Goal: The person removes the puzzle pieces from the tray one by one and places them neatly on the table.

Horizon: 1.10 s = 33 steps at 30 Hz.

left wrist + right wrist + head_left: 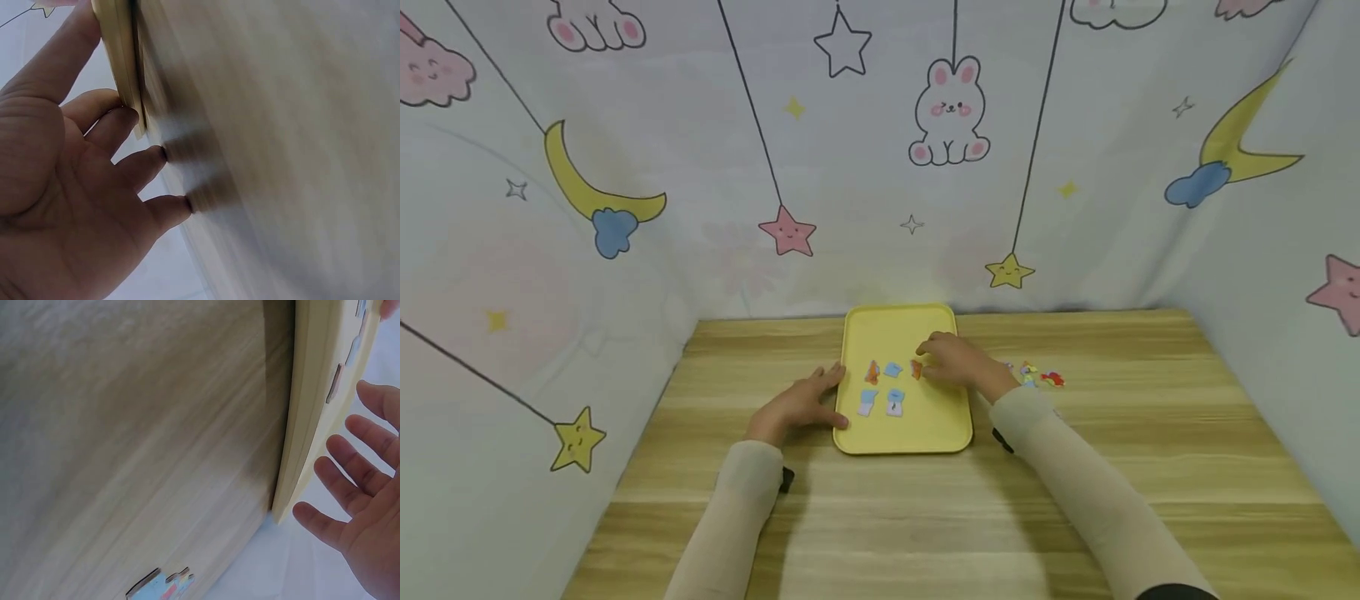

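Note:
A yellow tray lies on the wooden table with several small jigsaw puzzle pieces on it. Two blue-and-white pieces are in the lower row; above them are a light blue piece and an orange piece. My left hand is spread along the tray's left side, thumb and some fingers touching the rim. Over the tray's right half, my right hand hovers beside another orange piece. In the right wrist view its fingers are apart and hold nothing, and that piece lies flat on the tray.
Right of the tray, partly behind my right forearm, a loose group of colourful puzzle pieces lies on the table, with a red piece at its right end. A cartoon-printed cloth stands behind the table and along both sides.

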### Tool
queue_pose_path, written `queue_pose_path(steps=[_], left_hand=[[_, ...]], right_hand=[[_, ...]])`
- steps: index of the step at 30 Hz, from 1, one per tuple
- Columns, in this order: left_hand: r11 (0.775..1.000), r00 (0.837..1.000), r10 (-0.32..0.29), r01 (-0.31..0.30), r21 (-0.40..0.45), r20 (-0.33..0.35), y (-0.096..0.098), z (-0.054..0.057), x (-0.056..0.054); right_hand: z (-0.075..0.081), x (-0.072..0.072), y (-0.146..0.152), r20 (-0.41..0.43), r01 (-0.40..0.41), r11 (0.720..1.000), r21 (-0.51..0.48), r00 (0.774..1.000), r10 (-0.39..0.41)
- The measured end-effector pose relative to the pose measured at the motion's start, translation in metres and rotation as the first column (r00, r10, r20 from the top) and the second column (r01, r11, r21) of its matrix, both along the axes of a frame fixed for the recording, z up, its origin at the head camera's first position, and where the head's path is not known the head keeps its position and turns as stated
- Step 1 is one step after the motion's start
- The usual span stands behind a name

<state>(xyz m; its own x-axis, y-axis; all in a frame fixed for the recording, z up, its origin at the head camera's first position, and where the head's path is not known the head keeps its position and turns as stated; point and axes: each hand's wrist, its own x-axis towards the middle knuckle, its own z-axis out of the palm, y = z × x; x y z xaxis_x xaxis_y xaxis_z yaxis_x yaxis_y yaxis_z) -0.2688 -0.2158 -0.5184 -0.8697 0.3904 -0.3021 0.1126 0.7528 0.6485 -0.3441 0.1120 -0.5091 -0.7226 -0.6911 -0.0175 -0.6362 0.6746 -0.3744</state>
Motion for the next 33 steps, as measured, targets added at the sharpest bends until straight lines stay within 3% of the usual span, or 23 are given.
queue_pose_path(steps=[13, 33], left_hand=[[1.0, 1.0, 0.004, -0.004, 0.008, 0.011, -0.001, -0.002, 0.001], [1.0, 1.0, -0.004, 0.004, 0.01, -0.001, -0.001, -0.001, 0.001]], right_hand=[[0.002, 0.005, -0.014, -0.036, -0.002, 1.0, 0.02, 0.999, 0.003], [-0.005, 0.002, -0.024, -0.02, -0.025, 0.998, 0.058, 0.999, 0.026]])
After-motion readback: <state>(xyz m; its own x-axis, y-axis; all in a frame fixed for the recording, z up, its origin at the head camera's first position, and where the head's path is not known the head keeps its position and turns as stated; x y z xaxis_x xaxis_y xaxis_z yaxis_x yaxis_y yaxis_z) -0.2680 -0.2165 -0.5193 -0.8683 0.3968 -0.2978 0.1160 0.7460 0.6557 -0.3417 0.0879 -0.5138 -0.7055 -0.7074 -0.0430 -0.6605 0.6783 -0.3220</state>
